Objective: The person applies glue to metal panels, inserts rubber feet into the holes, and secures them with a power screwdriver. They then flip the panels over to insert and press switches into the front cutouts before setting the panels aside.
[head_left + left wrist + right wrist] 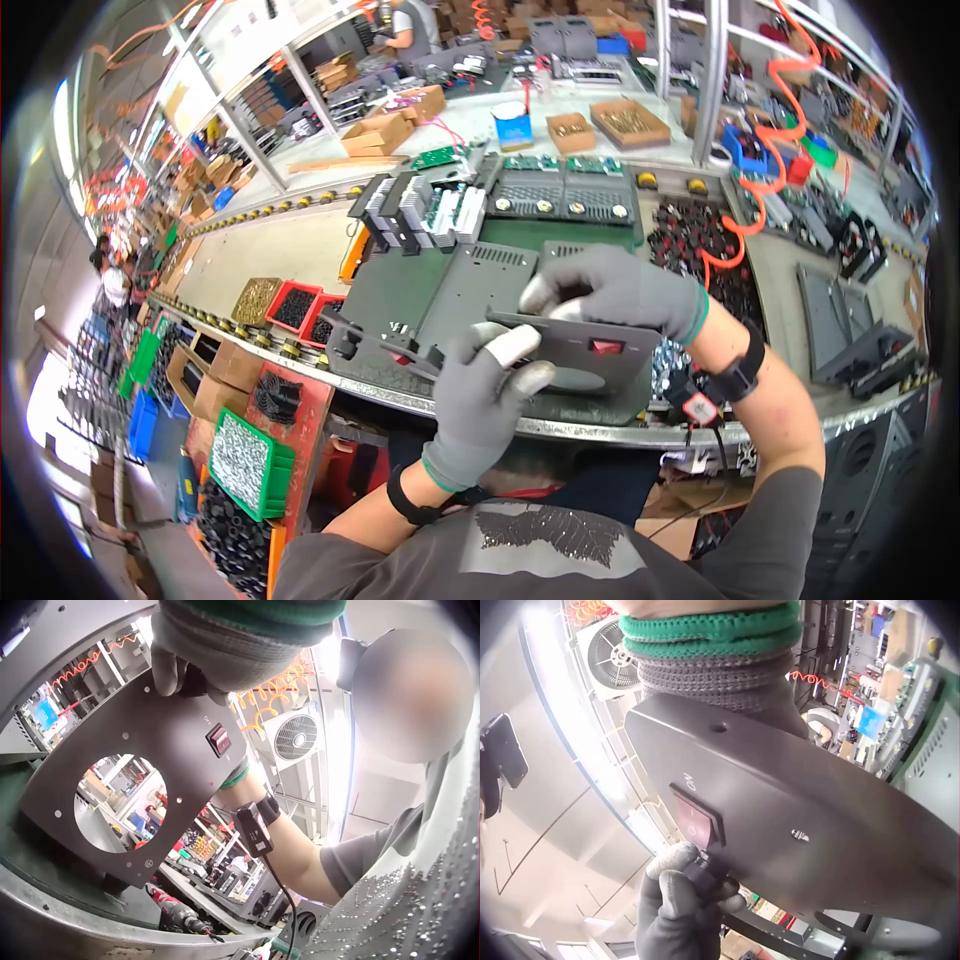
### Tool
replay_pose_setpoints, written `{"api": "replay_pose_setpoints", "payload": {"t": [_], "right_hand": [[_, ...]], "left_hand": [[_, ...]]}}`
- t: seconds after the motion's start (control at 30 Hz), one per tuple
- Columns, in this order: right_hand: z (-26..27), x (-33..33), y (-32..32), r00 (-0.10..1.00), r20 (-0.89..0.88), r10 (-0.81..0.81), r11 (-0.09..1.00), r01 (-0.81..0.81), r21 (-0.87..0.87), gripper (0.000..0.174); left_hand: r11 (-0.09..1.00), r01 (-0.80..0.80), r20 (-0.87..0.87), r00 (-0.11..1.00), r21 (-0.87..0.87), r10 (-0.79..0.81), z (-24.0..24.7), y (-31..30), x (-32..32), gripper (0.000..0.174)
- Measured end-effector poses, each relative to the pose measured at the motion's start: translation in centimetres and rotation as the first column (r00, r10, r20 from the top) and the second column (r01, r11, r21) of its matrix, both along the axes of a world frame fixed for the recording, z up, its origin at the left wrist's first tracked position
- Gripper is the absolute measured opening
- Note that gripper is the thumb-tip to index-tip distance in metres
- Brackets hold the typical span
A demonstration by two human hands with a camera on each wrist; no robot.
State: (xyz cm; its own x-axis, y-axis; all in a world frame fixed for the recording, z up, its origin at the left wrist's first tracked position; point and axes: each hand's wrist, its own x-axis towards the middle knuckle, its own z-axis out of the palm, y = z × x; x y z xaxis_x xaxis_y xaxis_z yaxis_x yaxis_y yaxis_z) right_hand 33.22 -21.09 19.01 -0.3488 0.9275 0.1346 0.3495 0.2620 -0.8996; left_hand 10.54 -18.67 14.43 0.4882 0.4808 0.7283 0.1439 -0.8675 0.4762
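A dark metal panel (570,352) with a red rocker switch (606,347) stands tilted over the bench; the left wrist view shows the panel (161,724) with a large round hole. My gloved right hand (620,290) grips it from behind at its upper edge, fingers partly hidden. My gloved left hand (478,395) is at the panel's left side. In the right wrist view my left hand (676,907) pinches a small black part (705,871) against or close to the panel's face, near the switch (696,819); contact cannot be told.
Flat grey panels (480,290) lie on the green mat (400,285). Heat sinks with circuit boards (455,215) stand behind. Red bins of screws (293,305) sit at the left, black parts (690,235) at the right. An orange coiled hose (765,185) hangs at the right.
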Motion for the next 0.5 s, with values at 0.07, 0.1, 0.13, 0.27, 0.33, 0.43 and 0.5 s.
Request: {"api": "replay_pose_setpoints", "payload": {"t": [0.07,0.1,0.13,0.27,0.33,0.43,0.5], "right_hand": [[-0.1,-0.4,0.1,1.0,-0.014,-0.019,0.999,0.018,-0.045,0.032],[0.2,-0.6,0.1,1.0,-0.001,0.003,0.999,-0.003,-0.045,0.032],[0.7,-0.9,0.0,1.0,0.02,0.004,0.999,-0.003,-0.054,0.032],[0.4,-0.5,0.7,0.99,0.141,0.019,0.999,-0.023,0.027,0.032],[1.2,-0.8,0.8,0.992,0.118,0.047,0.998,-0.041,-0.058,0.033],[1.5,-1.4,0.7,0.997,-0.061,0.038,0.973,-0.051,-0.224,0.033],[1.0,-1.1,1.0,0.996,-0.089,0.024,0.976,-0.043,-0.213,0.036]], "left_hand": [[1.0,0.018,-0.002,1.0,-0.014,-0.018,0.0,-0.1,-0.3,0.029],[1.0,0.024,-0.01,1.0,-0.017,-0.024,0.4,-0.3,-0.3,0.028],[1.0,0.027,-0.016,1.0,-0.005,-0.027,0.3,-0.4,-0.3,0.029],[0.986,-0.037,-0.029,0.999,-0.164,0.033,-0.4,-0.3,-0.6,0.043],[0.95,-0.022,-0.032,0.999,-0.311,0.012,-0.7,-0.6,-1.0,0.044],[0.962,0.01,-0.011,1.0,-0.272,-0.014,-1.6,-0.4,-0.5,0.044],[0.975,-0.019,-0.128,0.992,-0.223,-0.01,-0.8,-0.5,-0.7,0.04]]}}
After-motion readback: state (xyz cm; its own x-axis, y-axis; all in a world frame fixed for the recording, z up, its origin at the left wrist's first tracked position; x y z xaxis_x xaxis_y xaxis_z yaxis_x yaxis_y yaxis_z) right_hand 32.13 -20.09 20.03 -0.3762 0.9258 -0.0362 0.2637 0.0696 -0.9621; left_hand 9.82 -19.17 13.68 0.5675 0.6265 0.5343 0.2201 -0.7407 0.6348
